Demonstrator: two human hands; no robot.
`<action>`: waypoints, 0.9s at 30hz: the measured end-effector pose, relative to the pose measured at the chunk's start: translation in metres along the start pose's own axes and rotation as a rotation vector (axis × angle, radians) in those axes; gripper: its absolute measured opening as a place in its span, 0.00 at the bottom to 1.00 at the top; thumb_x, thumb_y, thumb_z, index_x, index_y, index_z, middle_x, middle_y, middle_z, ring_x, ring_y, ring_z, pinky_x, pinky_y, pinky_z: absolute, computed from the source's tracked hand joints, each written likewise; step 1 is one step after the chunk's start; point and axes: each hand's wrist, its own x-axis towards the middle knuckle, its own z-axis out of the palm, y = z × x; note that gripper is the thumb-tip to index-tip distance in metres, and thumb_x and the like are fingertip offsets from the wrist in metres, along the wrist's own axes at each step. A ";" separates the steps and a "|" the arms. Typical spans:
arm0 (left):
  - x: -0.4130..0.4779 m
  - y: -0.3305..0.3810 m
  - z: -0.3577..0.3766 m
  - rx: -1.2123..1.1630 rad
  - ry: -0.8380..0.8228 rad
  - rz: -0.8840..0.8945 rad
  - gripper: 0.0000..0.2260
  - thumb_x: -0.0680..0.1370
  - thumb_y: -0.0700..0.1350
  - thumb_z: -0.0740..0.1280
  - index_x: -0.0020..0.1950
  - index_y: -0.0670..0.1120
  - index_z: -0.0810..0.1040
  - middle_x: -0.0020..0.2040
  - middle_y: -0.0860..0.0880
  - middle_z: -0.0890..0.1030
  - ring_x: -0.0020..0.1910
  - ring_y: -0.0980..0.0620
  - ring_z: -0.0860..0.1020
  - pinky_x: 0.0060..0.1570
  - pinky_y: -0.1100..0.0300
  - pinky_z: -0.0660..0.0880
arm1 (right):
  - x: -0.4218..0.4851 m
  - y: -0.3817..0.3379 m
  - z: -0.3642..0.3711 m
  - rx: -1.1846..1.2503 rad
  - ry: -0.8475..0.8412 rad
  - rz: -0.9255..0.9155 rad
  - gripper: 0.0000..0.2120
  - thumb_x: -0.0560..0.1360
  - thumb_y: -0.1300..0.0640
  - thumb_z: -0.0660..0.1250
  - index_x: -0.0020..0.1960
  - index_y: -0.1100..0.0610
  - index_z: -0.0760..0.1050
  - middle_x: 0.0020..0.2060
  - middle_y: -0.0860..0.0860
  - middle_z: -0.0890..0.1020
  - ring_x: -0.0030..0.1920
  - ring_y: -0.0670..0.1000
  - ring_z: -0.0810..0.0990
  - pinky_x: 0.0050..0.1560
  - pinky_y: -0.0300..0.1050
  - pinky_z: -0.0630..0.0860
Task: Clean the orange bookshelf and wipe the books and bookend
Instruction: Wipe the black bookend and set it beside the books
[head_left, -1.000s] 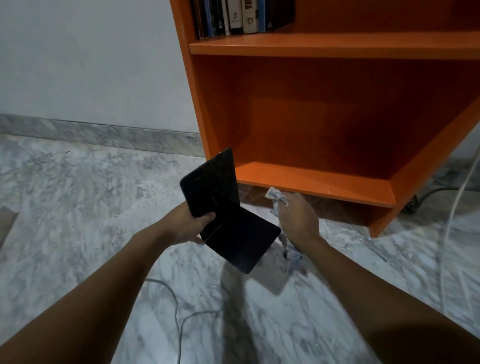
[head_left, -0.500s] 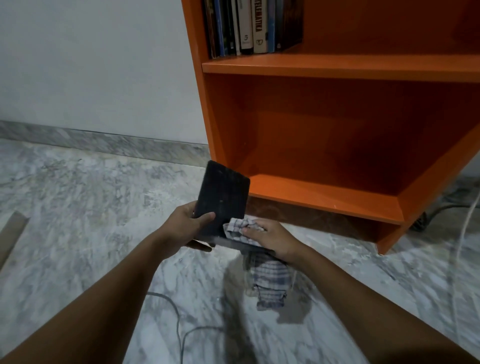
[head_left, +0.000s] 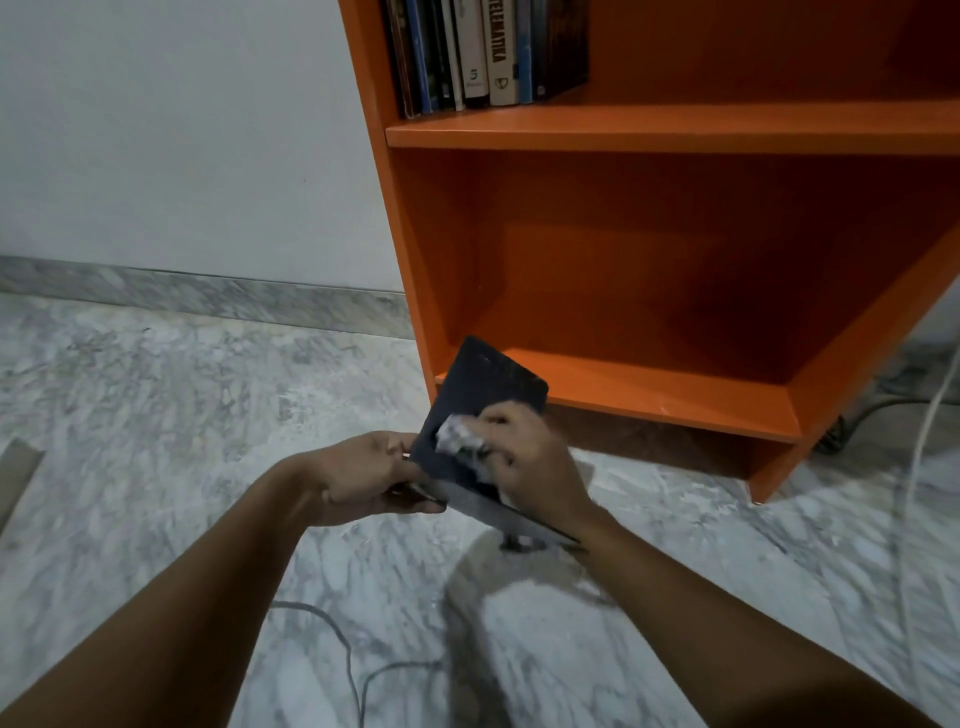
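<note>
just off the marble floor (head_left: 156, 415), before the orange bookshelf (head_left: 675, 127) with its row of books (head_left: 498, 52) on the upper board, a person holds a black bookend (head_left: 493, 379) in mid-air for wiping. the bookend is an l-shaped plate. its taller leaf tilts up and away toward the shelf's lower left corner, and its shorter leaf runs down to the right beneath the right wrist. the left hand (head_left: 363, 475) grips it at the near left edge, by the bend, fingers curled round the metal. the right hand (head_left: 535, 462) is the working one: its fingers (head_left: 498, 415) are bunched on a crumpled cloth (head_left: 452, 434) and press it against the lower part of the tall leaf's face.

the next stroke looks to turn on one relation. the unwiped stretch of that leaf lies above and beyond the right fingers, along its long axis toward the top edge, so the cloth would travel up and away from the body while the left hand braces the plate. the underside of the short leaf is hidden.
</note>
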 end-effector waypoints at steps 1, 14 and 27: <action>0.000 -0.001 0.001 0.017 -0.015 -0.004 0.10 0.81 0.33 0.63 0.59 0.37 0.80 0.52 0.40 0.84 0.50 0.49 0.83 0.59 0.57 0.79 | 0.005 0.007 -0.004 0.042 0.049 0.181 0.16 0.73 0.61 0.59 0.55 0.54 0.82 0.46 0.50 0.76 0.45 0.50 0.73 0.42 0.41 0.70; 0.013 -0.001 -0.003 0.072 0.088 0.010 0.07 0.80 0.32 0.64 0.56 0.35 0.79 0.51 0.36 0.84 0.51 0.42 0.84 0.53 0.54 0.81 | 0.025 -0.012 0.010 -0.130 -0.084 -0.324 0.19 0.72 0.64 0.65 0.60 0.54 0.81 0.45 0.55 0.80 0.42 0.57 0.76 0.32 0.46 0.71; -0.003 -0.017 -0.020 0.181 0.110 -0.064 0.12 0.82 0.37 0.63 0.62 0.44 0.80 0.47 0.46 0.86 0.43 0.51 0.85 0.44 0.62 0.79 | 0.015 0.036 -0.014 -0.047 0.340 0.600 0.14 0.80 0.59 0.64 0.63 0.50 0.80 0.46 0.49 0.75 0.37 0.47 0.71 0.34 0.38 0.67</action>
